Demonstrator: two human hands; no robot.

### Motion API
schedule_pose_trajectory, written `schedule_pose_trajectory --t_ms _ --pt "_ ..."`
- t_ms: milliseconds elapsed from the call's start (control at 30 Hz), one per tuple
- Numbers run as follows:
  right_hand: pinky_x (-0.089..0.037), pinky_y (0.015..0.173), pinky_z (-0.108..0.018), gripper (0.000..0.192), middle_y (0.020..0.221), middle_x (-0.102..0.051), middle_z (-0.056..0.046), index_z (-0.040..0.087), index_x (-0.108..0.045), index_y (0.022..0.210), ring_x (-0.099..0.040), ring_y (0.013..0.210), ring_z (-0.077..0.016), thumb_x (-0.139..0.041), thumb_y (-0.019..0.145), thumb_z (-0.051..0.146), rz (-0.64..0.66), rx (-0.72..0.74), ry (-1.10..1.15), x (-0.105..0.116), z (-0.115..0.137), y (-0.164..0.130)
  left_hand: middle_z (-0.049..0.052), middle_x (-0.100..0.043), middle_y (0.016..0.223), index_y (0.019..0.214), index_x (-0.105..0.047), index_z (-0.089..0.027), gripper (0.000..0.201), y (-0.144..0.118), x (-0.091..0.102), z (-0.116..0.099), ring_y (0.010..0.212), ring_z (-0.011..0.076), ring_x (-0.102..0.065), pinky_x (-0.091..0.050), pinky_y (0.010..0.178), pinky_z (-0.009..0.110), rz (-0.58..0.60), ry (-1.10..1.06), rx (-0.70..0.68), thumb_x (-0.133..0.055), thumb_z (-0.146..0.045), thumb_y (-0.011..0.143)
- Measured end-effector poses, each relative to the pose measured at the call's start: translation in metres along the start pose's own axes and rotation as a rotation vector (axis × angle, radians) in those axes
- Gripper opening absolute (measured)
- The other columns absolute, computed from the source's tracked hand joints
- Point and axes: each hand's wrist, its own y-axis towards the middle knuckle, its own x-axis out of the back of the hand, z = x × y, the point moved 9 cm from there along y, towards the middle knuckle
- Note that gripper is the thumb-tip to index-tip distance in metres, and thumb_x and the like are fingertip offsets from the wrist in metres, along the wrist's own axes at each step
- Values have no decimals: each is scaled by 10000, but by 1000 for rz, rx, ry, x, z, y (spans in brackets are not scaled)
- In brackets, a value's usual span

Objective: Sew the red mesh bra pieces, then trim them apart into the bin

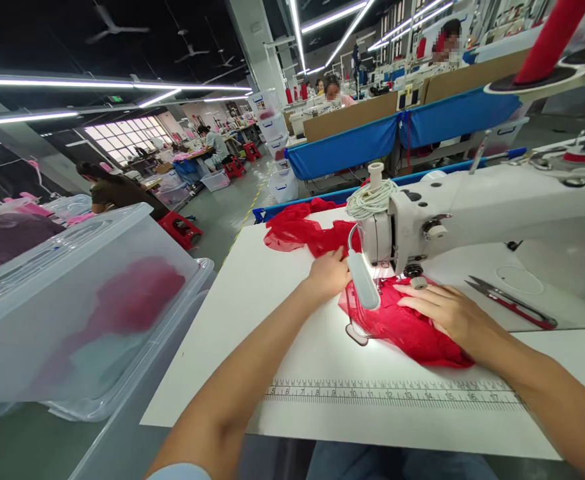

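Observation:
Sheer red fabric lies bunched under the needle area of a white sewing machine, and more of it spreads behind on the table. My left hand is at the left of the machine head, its fingers curled at the fabric and their tips partly hidden by a small work lamp. Flat on the fabric to the right of the needle rests my right hand, fingers stretched out and slightly apart. The needle and presser foot are mostly covered by the lamp and machine parts.
Red-handled thread snips lie on the table right of my right hand. A printed ruler runs along the front edge. Clear plastic bins stand at the left. Red thread cones are above right. Other people sit at machines farther off.

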Motion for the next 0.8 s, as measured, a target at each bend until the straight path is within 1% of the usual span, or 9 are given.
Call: schedule_pose_trajectory --t_ms 100,200,300,367,533,633,700,767,800 --pt "-539 875 -433 476 1251 -686 -81 236 -650 1131 -655 1095 -249 -307 875 28 -13 -50 23 -2 -5 -2 147 -718 874 850 -726 -143 211 -16 -3 23 947 311 -669 -500 760 363 139 183 184 -569 -279 888" --pt "-527 918 -445 459 1313 -652 -76 246 -647 1148 -619 1161 -262 -299 912 63 9 -103 69 -8 -10 -4 181 -724 914 852 -734 -129 297 -43 6 45 951 339 -676 -506 739 382 235 305 269 -547 -354 903" --pt "-533 922 -451 441 1304 -659 -82 236 -650 1163 -611 1176 -275 -297 938 96 37 -112 82 -16 -14 -7 204 -709 1032 999 -712 -114 321 -65 20 65 995 354 -666 -508 754 400 287 372 299 -544 -370 901" --pt "-530 933 -465 458 1316 -652 -78 236 -654 1154 -610 1180 -278 -284 930 88 28 -110 78 -19 -17 -10 201 -697 1077 1076 -676 -116 337 -77 26 74 1019 354 -658 -508 764 400 314 379 297 -548 -371 898" --pt "-535 910 -476 470 1352 -628 -59 262 -637 1164 -600 1193 -283 -281 913 86 12 -133 76 -25 -25 -17 112 -714 967 1001 -646 -180 377 -101 20 77 928 302 -674 -506 692 341 406 281 220 -503 -515 905" --pt "-529 914 -470 488 1333 -639 -72 251 -632 1167 -612 1173 -278 -282 890 55 28 -133 80 -24 -23 -15 100 -711 981 1040 -624 -192 275 -100 13 83 903 276 -679 -509 686 322 429 251 209 -512 -411 916" --pt "-516 942 -462 504 1297 -659 -88 231 -640 1141 -642 1118 -260 -280 859 19 29 -118 81 -21 -19 -11 111 -702 1034 1094 -609 -189 235 -89 11 90 940 267 -677 -519 738 325 412 249 218 -488 -300 926" --pt "-514 946 -448 511 1279 -666 -98 218 -642 1128 -659 1073 -247 -289 830 2 34 -114 86 -17 -15 -8 146 -661 1158 1211 -559 -177 304 -73 13 95 1022 284 -659 -522 827 376 347 260 249 -432 -239 942" --pt "-519 937 -443 508 1279 -664 -100 216 -639 1133 -659 1069 -247 -298 822 2 35 -117 86 -15 -14 -6 173 -625 1225 1287 -510 -167 361 -65 16 97 1070 308 -641 -511 879 436 303 274 275 -411 -210 943"
